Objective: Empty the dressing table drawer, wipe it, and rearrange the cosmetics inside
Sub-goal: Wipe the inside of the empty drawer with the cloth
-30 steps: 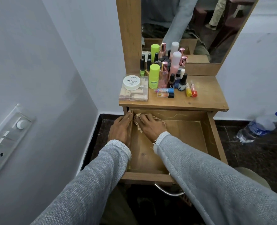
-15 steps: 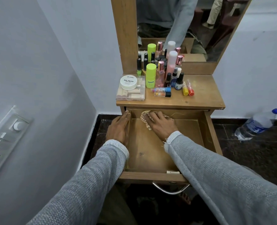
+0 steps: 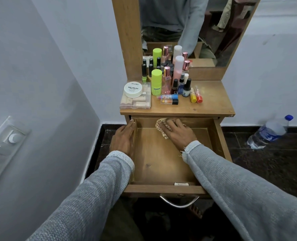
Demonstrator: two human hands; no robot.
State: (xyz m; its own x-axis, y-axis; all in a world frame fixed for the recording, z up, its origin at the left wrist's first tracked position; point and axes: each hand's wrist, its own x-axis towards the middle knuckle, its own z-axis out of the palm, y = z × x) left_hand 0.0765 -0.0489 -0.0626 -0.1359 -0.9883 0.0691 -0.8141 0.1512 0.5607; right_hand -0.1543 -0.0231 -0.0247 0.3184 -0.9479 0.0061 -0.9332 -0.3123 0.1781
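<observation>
Right hand (image 3: 179, 133), fingers flat on cloth (image 3: 161, 125), shifted rightward; left hand (image 3: 124, 138) unmoved, flat on drawer (image 3: 161, 164) wall.

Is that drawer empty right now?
Nearly: the drawer holds only the cloth under the right hand; cosmetics stand on top.

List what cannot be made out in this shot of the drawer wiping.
- Head view: most of the cloth lies under the right hand; its full shape is hidden.
- Drawer: its near right corner is covered by the right sleeve.
- Small print on the nail polish tub and the bottles behind it is too small to read.
- Water bottle on the floor is blurred; its label is unreadable.
</observation>
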